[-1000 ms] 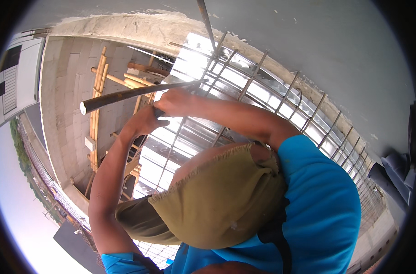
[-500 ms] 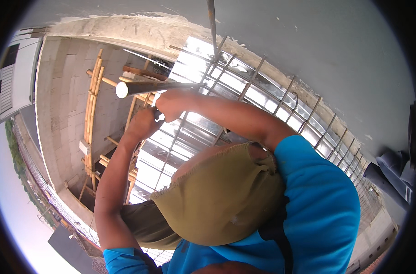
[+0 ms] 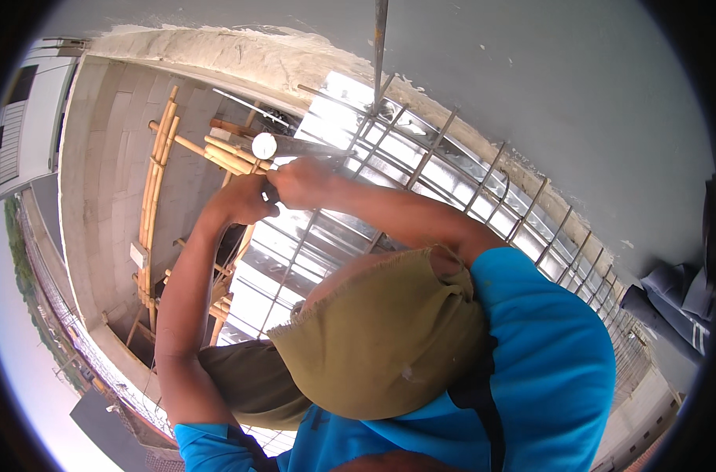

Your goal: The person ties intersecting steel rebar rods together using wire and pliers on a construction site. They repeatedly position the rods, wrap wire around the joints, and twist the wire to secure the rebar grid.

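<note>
My right hand [image 3: 307, 182] and my left hand [image 3: 244, 200] are held close together in front of me, both closed around a grey metal bar [image 3: 295, 147]. The bar's round end [image 3: 263, 145] points toward the camera. The hands sit against a grille of rusty steel rods [image 3: 452, 161] along a concrete edge. A single upright rod [image 3: 379, 47] rises just above the hands. An olive cloth head cover [image 3: 381, 338] and a blue shirt [image 3: 547, 354] fill the lower part of the view.
Bamboo scaffolding [image 3: 157, 181] stands against a block wall [image 3: 106, 141] far below, beyond the grille. A grey concrete surface [image 3: 547, 86] spreads to the upper right. Dark blue-grey fabric [image 3: 673, 299] lies at the right edge. A street runs along the left rim.
The bar has swung: it used to stick out long to the left, and now its end faces the camera and looks short. Both hands moved slightly up and right with it.
</note>
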A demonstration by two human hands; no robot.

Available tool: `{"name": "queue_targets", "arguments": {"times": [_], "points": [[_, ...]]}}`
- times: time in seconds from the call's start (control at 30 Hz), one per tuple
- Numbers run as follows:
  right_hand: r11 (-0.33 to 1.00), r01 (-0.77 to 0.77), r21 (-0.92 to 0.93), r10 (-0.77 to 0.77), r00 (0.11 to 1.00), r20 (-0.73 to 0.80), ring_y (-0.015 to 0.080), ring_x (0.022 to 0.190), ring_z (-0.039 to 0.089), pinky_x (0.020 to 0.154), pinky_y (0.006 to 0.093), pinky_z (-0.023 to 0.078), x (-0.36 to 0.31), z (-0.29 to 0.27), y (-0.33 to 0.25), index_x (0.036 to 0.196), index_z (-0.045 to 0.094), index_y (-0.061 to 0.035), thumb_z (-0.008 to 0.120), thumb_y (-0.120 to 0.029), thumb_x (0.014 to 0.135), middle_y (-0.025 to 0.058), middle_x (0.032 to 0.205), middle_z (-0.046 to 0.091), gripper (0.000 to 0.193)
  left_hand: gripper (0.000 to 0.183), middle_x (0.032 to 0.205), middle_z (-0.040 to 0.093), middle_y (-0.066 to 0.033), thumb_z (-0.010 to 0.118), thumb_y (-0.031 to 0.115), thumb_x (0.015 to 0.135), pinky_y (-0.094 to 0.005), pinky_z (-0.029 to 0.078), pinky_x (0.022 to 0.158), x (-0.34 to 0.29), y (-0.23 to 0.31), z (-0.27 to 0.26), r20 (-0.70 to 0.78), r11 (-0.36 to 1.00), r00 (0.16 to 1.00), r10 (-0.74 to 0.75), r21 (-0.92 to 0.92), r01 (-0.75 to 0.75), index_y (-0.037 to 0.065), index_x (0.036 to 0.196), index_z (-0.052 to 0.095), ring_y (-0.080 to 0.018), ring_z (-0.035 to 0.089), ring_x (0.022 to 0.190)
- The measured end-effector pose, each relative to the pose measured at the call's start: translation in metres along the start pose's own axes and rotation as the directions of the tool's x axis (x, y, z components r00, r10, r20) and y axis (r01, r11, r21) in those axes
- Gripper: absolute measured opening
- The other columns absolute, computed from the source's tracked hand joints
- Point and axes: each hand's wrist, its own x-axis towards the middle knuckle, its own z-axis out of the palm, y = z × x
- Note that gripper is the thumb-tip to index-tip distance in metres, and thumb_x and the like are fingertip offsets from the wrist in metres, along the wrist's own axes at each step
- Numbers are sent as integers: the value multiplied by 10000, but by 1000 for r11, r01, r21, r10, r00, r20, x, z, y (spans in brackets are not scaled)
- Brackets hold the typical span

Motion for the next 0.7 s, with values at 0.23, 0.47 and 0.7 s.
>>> {"name": "queue_targets", "arguments": {"times": [0.23, 0.47, 0.7], "points": [[917, 109, 383, -21, 973, -228, 341, 998, 751, 858, 446, 587, 18, -17, 29, 1116, 717, -23, 834, -185, 799, 169, 1039, 773, 374, 211, 948, 783, -99, 696, 75, 863, -408, 615, 785, 10, 17, -12, -410, 787, 893, 184, 606, 116, 114, 1069, 713, -281, 785, 880], [999, 11, -34, -10, 999, 36, 383, 814, 756, 733, 486, 573, 4, -7, 10, 939, 764, -42, 775, -305, 884, 202, 792, 739, 269, 271, 881, 779, -108, 788, 218, 885, -429, 607, 764, -10, 1, 38, -397, 836, 917, 23, 510, 200, 107, 1065, 619, -306, 786, 830], [982, 68, -175, -122, 940, -319, 341, 937, 761, 824, 483, 575, -8, 27, 9, 1086, 701, -35, 724, -139, 849, 203, 956, 758, 260, 225, 882, 779, -154, 780, 232, 876, -484, 604, 843, 13, -26, 42, -333, 943, 943, -22, 305, 130, 77, 999, 672, -369, 781, 890]]}}
